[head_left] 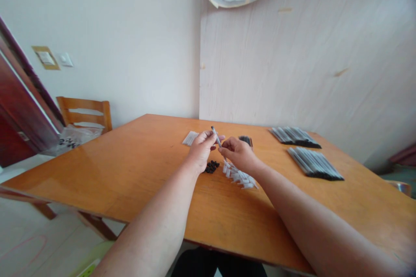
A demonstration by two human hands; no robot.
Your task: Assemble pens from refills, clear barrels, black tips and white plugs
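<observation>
A slim pen (217,136) with a clear barrel and a dark upper end slants between my two hands above the table. My left hand (203,143) grips it near the dark end, with thumb and fingers closed on it. At the lower part of the barrel, my right hand (239,150) pinches the pen. Beneath my hands lies a small heap of black plugs or end pieces (212,166). Beside it, under my right hand, is a pile of whitish translucent pen caps (240,176). My fingers partly cover the pen.
Clear tubes (189,138) lie behind my left hand, and thin dark sticks (246,140) behind my right. Two rows of pens, one farther back (295,136) and one nearer (315,163), rest on the wooden table (136,169). A chair (85,110) holding a plastic bag (74,138) stands left.
</observation>
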